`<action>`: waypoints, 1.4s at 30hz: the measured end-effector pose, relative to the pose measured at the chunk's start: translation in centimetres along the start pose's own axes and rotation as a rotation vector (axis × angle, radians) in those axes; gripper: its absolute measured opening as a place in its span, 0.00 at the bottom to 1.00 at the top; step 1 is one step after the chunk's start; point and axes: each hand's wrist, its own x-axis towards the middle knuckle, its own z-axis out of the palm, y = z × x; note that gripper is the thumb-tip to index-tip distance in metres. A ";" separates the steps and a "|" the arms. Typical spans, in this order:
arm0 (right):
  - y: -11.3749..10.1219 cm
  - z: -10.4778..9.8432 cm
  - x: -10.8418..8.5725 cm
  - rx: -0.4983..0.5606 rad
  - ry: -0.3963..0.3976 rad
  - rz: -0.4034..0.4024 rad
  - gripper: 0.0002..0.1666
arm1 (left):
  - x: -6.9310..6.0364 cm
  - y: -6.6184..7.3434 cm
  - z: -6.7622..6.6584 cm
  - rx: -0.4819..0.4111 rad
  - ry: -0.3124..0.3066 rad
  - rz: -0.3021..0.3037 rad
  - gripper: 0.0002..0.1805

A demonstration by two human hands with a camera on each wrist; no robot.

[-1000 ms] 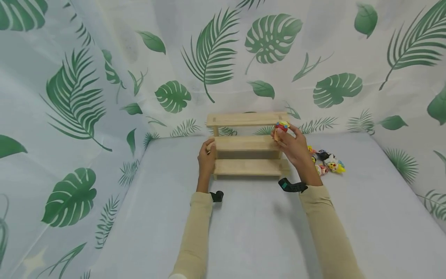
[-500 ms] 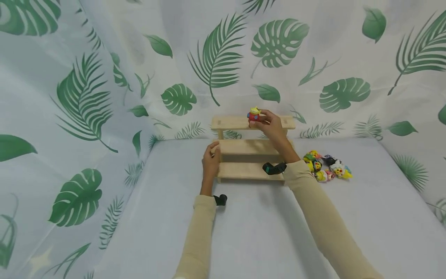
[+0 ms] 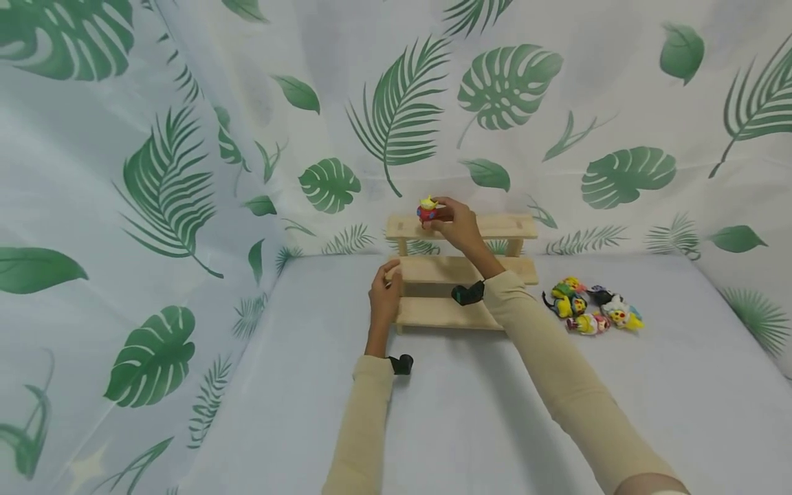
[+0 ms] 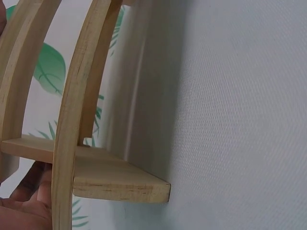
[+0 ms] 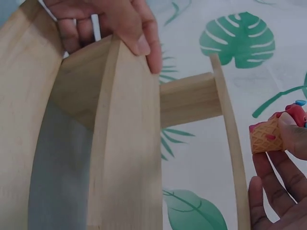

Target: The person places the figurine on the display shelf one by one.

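Note:
A three-tier wooden display stand [image 3: 452, 313] stands at the far side of the white surface. My left hand [image 3: 385, 297] grips the left end of its middle shelf; in the right wrist view that hand's thumb [image 5: 139, 43] lies on the shelf top. Over the left part of the top shelf [image 3: 489, 225], my right hand [image 3: 460, 225] pinches a small toy figurine [image 3: 427, 209] with a yellow head and red body. Its waffle-cone base [image 5: 266, 137] shows in the right wrist view, held between thumb and fingers. Whether the figurine touches the shelf, I cannot tell.
Several small colourful figurines [image 3: 597, 309] lie in a cluster on the white surface, right of the stand. A leaf-patterned cloth [image 3: 396, 110] hangs behind the stand and along both sides.
My right hand has carried the figurine up and left, from the right end of the middle shelf to over the left part of the top shelf. My left hand keeps its grip.

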 end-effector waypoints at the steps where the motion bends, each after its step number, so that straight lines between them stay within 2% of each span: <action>1: 0.1 0.2 0.1 -0.005 0.000 -0.004 0.33 | -0.1 0.0 0.0 -0.001 -0.003 0.004 0.17; 9: 0.1 0.6 0.3 -0.017 0.010 -0.019 0.32 | -0.2 0.1 0.0 -0.016 0.012 0.025 0.17; 17: 0.4 0.8 0.3 0.000 0.004 -0.014 0.32 | -0.3 -0.1 0.2 -0.011 0.009 0.010 0.17; 26: 0.0 1.1 0.3 -0.039 0.003 -0.015 0.31 | -0.1 -0.4 0.2 -0.012 0.010 -0.016 0.17; 42: 0.3 1.8 0.7 -0.091 0.013 0.000 0.31 | 0.1 -0.3 0.1 -0.002 0.015 0.006 0.18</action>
